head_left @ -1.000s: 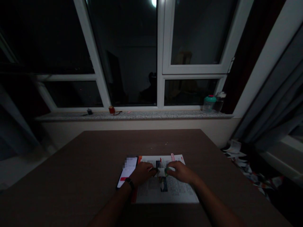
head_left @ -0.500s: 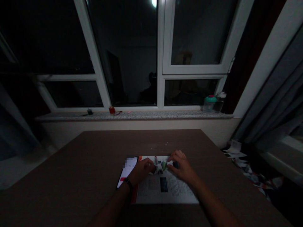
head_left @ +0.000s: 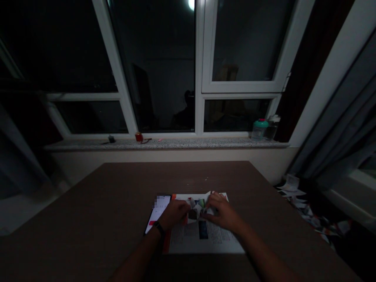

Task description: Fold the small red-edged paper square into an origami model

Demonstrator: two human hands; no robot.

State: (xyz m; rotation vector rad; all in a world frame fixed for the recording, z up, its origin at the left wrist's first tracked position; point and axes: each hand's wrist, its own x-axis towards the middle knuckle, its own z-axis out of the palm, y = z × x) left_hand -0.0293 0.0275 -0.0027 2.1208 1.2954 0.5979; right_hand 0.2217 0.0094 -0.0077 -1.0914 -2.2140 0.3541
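Note:
Between my hands is a small folded piece of printed paper (head_left: 195,211), white with dark, green and red patches. My left hand (head_left: 176,211), with a dark band at the wrist, pinches its left side. On the right side my right hand (head_left: 219,209) grips the paper, thumb toward me and fingers over the far edge. Beneath lies a printed magazine page (head_left: 205,243) with columns of text, a dark picture and an orange left edge. A phone (head_left: 157,211) with a lit screen rests beside my left hand, partly covered by it.
The brown table (head_left: 102,203) reaches to a wall below a stone windowsill (head_left: 182,143). On the sill stand a teal-lidded bottle (head_left: 259,129), a clear bottle (head_left: 272,127) and a small red jar (head_left: 139,136). Loose papers (head_left: 308,211) lie to the right of the table.
The folded paper has been turned and opened out somewhat between my hands. My right hand has shifted slightly left and toward me, its fingers now closed more around the paper.

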